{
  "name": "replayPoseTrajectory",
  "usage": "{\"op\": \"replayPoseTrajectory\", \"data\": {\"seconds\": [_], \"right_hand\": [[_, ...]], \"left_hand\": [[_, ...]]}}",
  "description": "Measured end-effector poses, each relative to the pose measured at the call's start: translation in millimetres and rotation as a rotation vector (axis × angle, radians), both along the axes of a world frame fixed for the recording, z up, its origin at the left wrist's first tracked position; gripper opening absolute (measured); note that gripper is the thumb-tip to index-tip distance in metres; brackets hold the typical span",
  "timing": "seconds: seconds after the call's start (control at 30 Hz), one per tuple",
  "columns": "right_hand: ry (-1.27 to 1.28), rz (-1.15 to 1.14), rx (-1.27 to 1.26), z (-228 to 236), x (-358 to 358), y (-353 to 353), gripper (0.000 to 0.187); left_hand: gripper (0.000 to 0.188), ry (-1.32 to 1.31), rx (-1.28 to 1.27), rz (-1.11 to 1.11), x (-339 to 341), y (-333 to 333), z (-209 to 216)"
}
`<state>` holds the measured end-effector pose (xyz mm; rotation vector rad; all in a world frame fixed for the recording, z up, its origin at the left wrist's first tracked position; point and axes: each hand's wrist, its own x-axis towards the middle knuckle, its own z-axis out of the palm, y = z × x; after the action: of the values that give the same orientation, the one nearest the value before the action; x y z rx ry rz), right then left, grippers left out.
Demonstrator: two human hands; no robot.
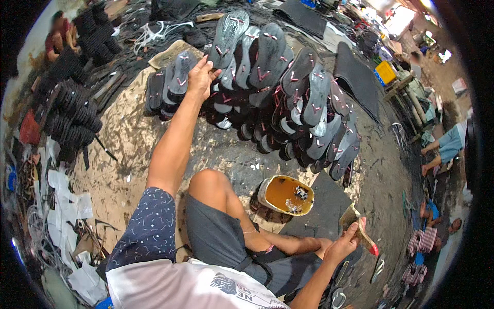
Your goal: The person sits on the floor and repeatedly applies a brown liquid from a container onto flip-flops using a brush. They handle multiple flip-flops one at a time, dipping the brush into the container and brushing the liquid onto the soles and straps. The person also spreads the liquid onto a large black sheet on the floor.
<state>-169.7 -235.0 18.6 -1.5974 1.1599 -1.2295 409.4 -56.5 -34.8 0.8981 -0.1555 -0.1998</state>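
- Brush (365,239), clasped in the right hand (340,248).
- Tub (262,191) of amber liquid (278,190) stands beyond; a stray knock could spill it.
- Sandal (230,38) at the far edge of the pile (316,98), pinched in the left hand (200,78); a sharp tug could topple others.

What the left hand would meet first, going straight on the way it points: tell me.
Most likely the glossy dark sandal sole, right in front of the left hand; whether the hand grips it or only touches it is hard to tell.
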Motion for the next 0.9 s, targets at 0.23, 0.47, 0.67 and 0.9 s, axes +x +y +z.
{"op": "replayPoseTrajectory", "data": {"seconds": [0.23, 0.47, 0.67, 0.9], "right_hand": [[-0.025, -0.075, -0.075, -1.9, -38.5, -12.6, 0.051], [-0.345, -0.290, -0.040, 22.9, -110.4, -42.6, 0.042], [-0.587, -0.791, -0.143, 33.3, -300.0, -28.4, 0.027], [-0.430, -0.858, 0.176, -78.1, -415.5, -16.2, 0.027]], "left_hand": [[0.044, 0.041, 0.364, 0.076, 31.1, -37.2, -27.2], [0.051, -0.120, 0.587, -0.132, 41.9, 62.6, -32.8], [0.028, -0.178, 0.677, -0.021, -97.8, 88.7, 39.2], [0.053, -0.200, 0.677, -0.065, -156.8, 54.3, 85.8]]}}
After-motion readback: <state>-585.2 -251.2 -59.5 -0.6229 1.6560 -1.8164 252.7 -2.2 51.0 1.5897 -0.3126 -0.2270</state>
